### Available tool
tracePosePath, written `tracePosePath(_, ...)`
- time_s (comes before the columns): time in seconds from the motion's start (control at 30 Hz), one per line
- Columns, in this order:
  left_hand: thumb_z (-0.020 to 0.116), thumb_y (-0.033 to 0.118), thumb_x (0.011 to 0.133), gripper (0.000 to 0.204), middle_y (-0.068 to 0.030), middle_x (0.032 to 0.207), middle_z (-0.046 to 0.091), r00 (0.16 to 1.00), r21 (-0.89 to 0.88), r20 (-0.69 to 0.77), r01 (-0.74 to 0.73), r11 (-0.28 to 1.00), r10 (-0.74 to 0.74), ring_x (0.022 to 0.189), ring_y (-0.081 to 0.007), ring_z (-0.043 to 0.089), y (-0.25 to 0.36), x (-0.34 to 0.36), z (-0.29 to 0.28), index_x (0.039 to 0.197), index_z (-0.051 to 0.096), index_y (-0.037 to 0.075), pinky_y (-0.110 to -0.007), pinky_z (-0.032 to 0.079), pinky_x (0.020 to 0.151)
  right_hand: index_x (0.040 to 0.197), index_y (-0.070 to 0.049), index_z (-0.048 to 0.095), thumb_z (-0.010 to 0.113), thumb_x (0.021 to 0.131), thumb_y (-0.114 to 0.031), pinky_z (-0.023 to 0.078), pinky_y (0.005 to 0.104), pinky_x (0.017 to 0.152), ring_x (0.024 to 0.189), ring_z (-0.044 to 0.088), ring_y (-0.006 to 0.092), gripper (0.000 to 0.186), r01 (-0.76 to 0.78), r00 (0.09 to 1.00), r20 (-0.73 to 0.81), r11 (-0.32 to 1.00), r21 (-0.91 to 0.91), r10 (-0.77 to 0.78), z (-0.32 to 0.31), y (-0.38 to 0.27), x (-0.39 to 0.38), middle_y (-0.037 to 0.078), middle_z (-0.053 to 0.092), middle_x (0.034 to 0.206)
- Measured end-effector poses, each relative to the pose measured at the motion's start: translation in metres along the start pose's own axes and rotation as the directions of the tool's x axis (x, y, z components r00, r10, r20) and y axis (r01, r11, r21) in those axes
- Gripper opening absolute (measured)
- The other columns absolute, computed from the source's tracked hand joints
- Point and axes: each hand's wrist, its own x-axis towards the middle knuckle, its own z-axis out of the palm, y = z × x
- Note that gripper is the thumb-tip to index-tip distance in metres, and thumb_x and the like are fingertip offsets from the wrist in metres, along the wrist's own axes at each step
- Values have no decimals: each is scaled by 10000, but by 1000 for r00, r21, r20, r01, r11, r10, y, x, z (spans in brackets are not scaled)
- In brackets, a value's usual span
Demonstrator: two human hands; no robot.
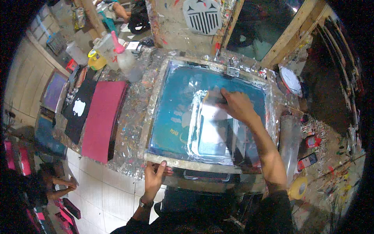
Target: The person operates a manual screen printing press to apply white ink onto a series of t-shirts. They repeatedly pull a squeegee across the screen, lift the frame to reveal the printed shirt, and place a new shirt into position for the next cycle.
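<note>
A framed teal printing screen (171, 101) lies on a paint-spattered table, with a pale rectangle inside it edged by thick white smears. My right hand (233, 102) grips a squeegee (208, 97) at the upper part of that rectangle; its blade is largely hidden. With a watch on the wrist, my left hand (157, 171) is closed on the screen frame's front edge (185, 163), thumb on top. A black bar with a metal handle (206, 176) shows just below that edge.
A red sheet stack (99, 121) and black material (78, 109) lie left. Bottles (130, 70) and tubs (95, 58) stand behind them. A round lidded container (290, 81), clear cylinder (287, 146) and phone (306, 161) are right. Other people's limbs (60, 181) show lower left and upper left.
</note>
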Motion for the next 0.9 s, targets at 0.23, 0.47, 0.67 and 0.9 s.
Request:
tracePosePath(0.23, 639, 178, 1039, 311, -199, 895, 720, 999, -24, -30, 24, 999, -25, 780, -257, 745, 12, -5, 6, 1168, 468, -48, -374, 625, 695, 1013, -105, 619, 738, 811, -281, 512, 433, 574, 685, 685, 267, 292, -2, 945, -319, 974, -226, -72, 47, -95, -127, 79, 646, 820)
tracePosePath(0.47, 609, 149, 1043, 293, -175, 901, 692, 995, -32, -91, 32, 999, -35, 780, -280, 747, 5, -1, 9, 1237, 473, -24, -388, 631, 684, 999, -109, 589, 717, 897, -389, 522, 475, 548, 626, 687, 358, 324, 96, 995, 4, 994, 49, -96, 10, -52, -73, 136, 678, 721)
tracePosePath(0.67, 606, 196, 1051, 330, -192, 904, 709, 999, -2, -47, 23, 1000, -24, 787, -284, 742, -1, -2, 1, 1239, 474, -41, -394, 631, 692, 1023, -112, 578, 716, 909, -403, 519, 470, 562, 648, 690, 345, 342, -47, 963, -267, 997, -56, 30, 26, -29, -25, 115, 681, 780)
tracePosePath(0.9, 617, 295, 1060, 357, -193, 912, 706, 1000, 22, -28, 6, 1000, -6, 799, -250, 730, 4, -4, 5, 1150, 511, -34, -369, 619, 684, 1044, -129, 602, 735, 854, -321, 571, 429, 687, 728, 708, 263, 302, 16, 996, -90, 1000, -24, -19, 25, -123, -165, 75, 634, 855)
